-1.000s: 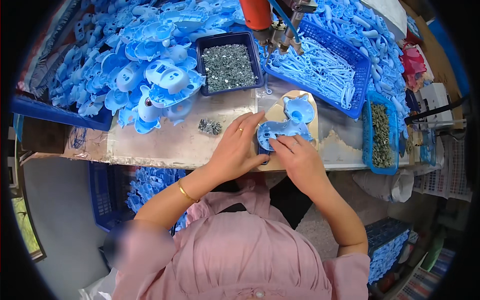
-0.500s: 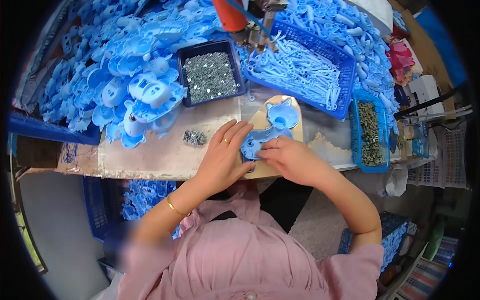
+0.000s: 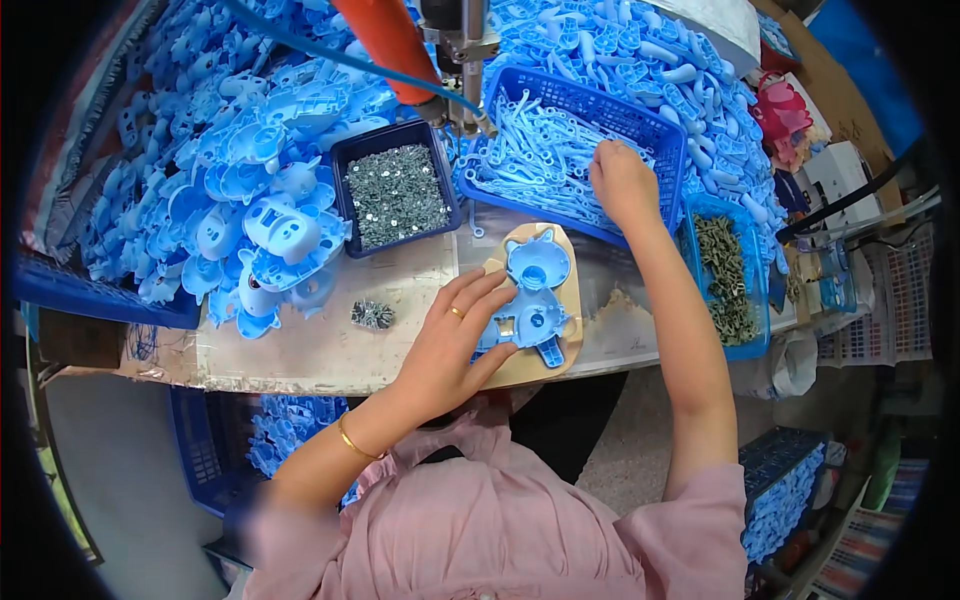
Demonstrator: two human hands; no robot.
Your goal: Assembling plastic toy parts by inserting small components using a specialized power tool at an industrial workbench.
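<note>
On a tan board fixture [image 3: 572,300] at the table's front edge lies a light-blue animal-shaped plastic shell [image 3: 538,262], hollow side up. A small blue plastic piece [image 3: 551,352] sticks out from its lower edge. My left hand [image 3: 455,335] rests at the shell's left side, fingers stretched out and thumb apart, touching its edge. Over at the blue basket [image 3: 672,150], my right hand [image 3: 626,182] reaches into the pile of slim light-blue rods with ringed ends [image 3: 535,150]. Its fingers are curled together, and what lies between the fingertips is hidden.
A dark tray of small metal pieces [image 3: 398,195] stands left of the basket, below an orange-and-metal machine head [image 3: 400,50]. A small metal heap [image 3: 373,315] lies nearer me. Piles of blue shells [image 3: 270,170] fill the left. A bright-blue tray of screws [image 3: 728,275] stands right.
My right hand has left the shell and moved up and right into the basket of rods. My left hand stays beside the shell. The whole view has shifted slightly.
</note>
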